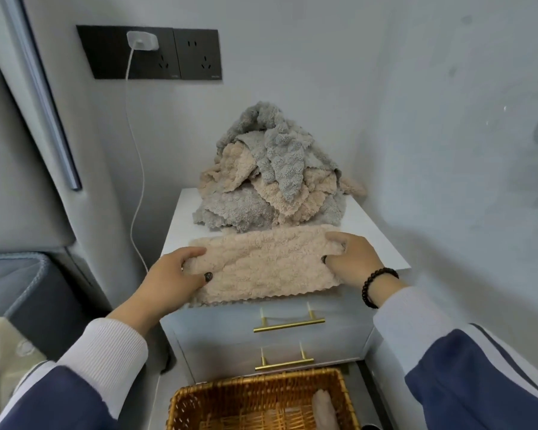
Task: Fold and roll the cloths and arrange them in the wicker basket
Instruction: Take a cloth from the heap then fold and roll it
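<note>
Your beige cloth (263, 265) lies folded into a long band across the front of the white cabinet top, its scalloped edge hanging just over the front lip. It's fluffy and lies flat. Behind it, touching its far edge, you have a loose pile of cloths (271, 178), grey and beige mixed, crumpled and heaped high. Below you, the wicker basket (255, 389) sits in front of the drawers, golden-brown and rectangular. Inside it, by the right wall, lies what looks like one rolled pale cloth (323, 409), partly cut off.
</note>
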The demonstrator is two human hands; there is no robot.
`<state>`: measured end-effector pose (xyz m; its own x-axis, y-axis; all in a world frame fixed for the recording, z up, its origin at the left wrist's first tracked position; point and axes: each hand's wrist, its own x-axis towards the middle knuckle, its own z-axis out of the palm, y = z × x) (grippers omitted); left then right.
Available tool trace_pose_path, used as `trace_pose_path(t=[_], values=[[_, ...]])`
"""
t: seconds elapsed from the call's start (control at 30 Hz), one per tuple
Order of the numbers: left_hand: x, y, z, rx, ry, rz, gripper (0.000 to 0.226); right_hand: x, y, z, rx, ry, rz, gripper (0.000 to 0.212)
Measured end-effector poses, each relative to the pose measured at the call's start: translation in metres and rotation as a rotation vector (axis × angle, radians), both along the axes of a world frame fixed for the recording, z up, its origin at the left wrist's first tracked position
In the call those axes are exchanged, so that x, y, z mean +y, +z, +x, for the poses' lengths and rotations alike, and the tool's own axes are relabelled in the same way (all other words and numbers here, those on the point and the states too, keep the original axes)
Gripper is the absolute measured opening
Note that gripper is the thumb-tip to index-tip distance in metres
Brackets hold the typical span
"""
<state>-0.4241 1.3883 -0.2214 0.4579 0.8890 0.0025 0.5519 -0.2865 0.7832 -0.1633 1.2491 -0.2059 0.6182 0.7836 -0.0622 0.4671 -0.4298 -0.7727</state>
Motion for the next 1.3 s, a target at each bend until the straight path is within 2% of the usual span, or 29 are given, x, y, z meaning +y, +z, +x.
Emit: trace_pose_path(t=[0.13, 0.3, 0.43, 0.57, 0.7, 0.9, 0.97, 1.1, 1.17, 1.3], values=[[0.001, -0.005, -0.008, -0.020, 0.014, 0.016, 0.043, -0.005, 0.001, -0.011, -0.016, 0.025, 0.014, 0.060], [0.009, 0.002, -0.001, -0.075, 0.010, -0.055, 0.052, 0.001, -0.006, -0.010, -0.026, 0.026, -0.047, 0.059], [0.017, 0.008, 0.008, -0.111, -0.069, -0.102, 0.033, 0.008, -0.006, -0.009, -0.082, 0.057, -0.088, 0.057], [0.027, 0.009, 0.003, -0.060, -0.154, -0.170, 0.032, 0.007, -0.002, -0.005, -0.090, 0.074, -0.108, 0.066], [0.037, 0.003, -0.005, -0.038, -0.178, -0.187, 0.048, 0.001, 0.003, 0.002, -0.080, 0.111, -0.135, 0.072], [0.037, 0.002, -0.009, -0.127, -0.219, -0.260, 0.087, -0.002, 0.002, 0.012, -0.079, 0.176, -0.153, 0.077], [0.036, 0.004, -0.009, -0.192, -0.201, -0.320, 0.092, -0.001, 0.000, 0.014, -0.065, 0.179, -0.144, 0.077], [0.035, 0.005, -0.006, -0.178, -0.224, -0.271, 0.068, 0.003, -0.003, 0.017, -0.027, 0.186, -0.117, 0.077], [0.036, 0.003, -0.005, -0.177, -0.235, -0.307, 0.060, 0.007, -0.002, 0.018, -0.019, 0.191, -0.103, 0.076], [0.041, 0.002, -0.001, -0.287, -0.156, -0.372, 0.065, 0.014, 0.002, 0.021, 0.008, 0.175, -0.046, 0.075]])
